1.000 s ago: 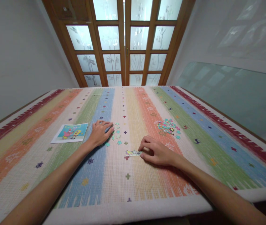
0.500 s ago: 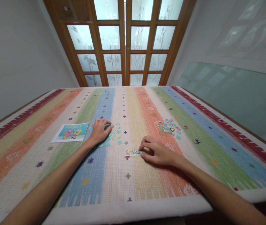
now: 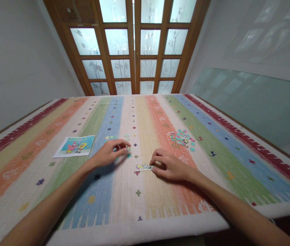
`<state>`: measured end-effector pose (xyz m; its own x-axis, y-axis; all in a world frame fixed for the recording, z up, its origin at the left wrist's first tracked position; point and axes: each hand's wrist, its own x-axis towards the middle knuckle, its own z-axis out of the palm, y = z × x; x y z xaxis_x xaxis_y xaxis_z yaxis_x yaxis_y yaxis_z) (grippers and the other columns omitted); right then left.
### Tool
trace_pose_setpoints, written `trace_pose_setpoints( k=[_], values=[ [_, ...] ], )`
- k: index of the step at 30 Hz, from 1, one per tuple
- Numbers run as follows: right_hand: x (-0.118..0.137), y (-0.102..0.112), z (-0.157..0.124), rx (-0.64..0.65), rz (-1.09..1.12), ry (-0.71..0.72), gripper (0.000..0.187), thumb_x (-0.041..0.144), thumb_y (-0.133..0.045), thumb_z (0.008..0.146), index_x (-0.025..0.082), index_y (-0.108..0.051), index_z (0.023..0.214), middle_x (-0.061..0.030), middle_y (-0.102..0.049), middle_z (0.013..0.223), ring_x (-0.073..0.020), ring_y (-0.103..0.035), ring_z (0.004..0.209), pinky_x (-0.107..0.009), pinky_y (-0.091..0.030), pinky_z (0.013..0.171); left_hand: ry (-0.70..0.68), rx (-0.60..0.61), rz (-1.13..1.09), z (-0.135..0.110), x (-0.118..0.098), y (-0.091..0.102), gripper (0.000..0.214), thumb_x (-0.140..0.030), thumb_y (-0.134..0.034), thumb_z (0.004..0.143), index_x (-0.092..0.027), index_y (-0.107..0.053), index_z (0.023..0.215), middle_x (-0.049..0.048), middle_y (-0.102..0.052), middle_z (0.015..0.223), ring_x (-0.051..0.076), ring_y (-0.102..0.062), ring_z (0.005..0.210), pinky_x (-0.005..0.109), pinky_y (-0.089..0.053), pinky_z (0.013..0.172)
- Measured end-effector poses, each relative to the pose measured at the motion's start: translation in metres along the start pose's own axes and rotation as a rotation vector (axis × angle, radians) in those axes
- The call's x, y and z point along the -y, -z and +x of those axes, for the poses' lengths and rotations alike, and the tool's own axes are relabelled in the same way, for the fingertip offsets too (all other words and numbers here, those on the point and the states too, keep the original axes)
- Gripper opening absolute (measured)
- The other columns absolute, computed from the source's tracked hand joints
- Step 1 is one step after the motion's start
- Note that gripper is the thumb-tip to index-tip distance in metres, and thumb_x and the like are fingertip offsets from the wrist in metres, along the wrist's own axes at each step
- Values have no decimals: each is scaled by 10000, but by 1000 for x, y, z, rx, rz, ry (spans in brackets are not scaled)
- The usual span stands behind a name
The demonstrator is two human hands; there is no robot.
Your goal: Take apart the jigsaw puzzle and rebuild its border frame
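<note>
My left hand (image 3: 108, 154) hovers over the striped cloth with thumb and forefinger pinched on a small puzzle piece (image 3: 128, 149). A few loose teal pieces (image 3: 111, 137) lie just beyond it. My right hand (image 3: 170, 166) rests curled on the cloth, its fingertips pressed on the right end of a short strip of joined puzzle pieces (image 3: 143, 167). A pile of loose puzzle pieces (image 3: 181, 138) lies beyond the right hand. A cartoon reference picture (image 3: 74, 146) lies flat to the left of the left hand.
A striped woven cloth (image 3: 160, 116) covers the whole table, whose near edge runs along the bottom of the view. A wooden door with frosted glass panes (image 3: 134, 48) stands behind the far edge. White walls close in on both sides.
My left hand has left the scattered teal pieces and moved right toward the joined strip, now pinching one piece. The right hand has stayed on the strip.
</note>
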<state>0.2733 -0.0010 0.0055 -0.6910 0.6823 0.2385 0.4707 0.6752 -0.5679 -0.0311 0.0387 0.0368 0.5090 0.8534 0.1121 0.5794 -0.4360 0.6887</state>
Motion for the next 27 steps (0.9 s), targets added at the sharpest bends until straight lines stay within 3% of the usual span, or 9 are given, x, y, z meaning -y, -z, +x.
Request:
trace_pose_setpoints(
  k=[4, 9, 27],
  values=[
    [0, 0, 0, -4, -4, 8, 105, 167, -642, 875, 192, -687, 966, -79, -611, 994, -216, -603, 936, -369, -497, 848, 8, 207, -90, -9, -15, -12, 225, -390, -584, 899, -213, -718, 938, 18, -696, 760, 169, -597, 675, 310, -484, 660],
    [-1, -1, 0, -11, -5, 13, 104, 171, -643, 875, 185, -689, 968, -76, -607, 981, -213, -600, 924, -360, -490, 834, 50, 293, -176, -13, -17, -22, 186, -346, -626, 884, -189, -724, 883, -14, -610, 635, 122, -494, 571, 255, -398, 578],
    [-3, -2, -1, -13, -5, 28, 100, 174, -652, 878, 183, -691, 970, -78, -605, 985, -212, -599, 920, -361, -493, 831, -215, 188, 122, -18, -20, -31, 169, -277, -589, 918, -224, -741, 865, 32, -636, 782, 186, -543, 766, 346, -434, 766]
  ],
)
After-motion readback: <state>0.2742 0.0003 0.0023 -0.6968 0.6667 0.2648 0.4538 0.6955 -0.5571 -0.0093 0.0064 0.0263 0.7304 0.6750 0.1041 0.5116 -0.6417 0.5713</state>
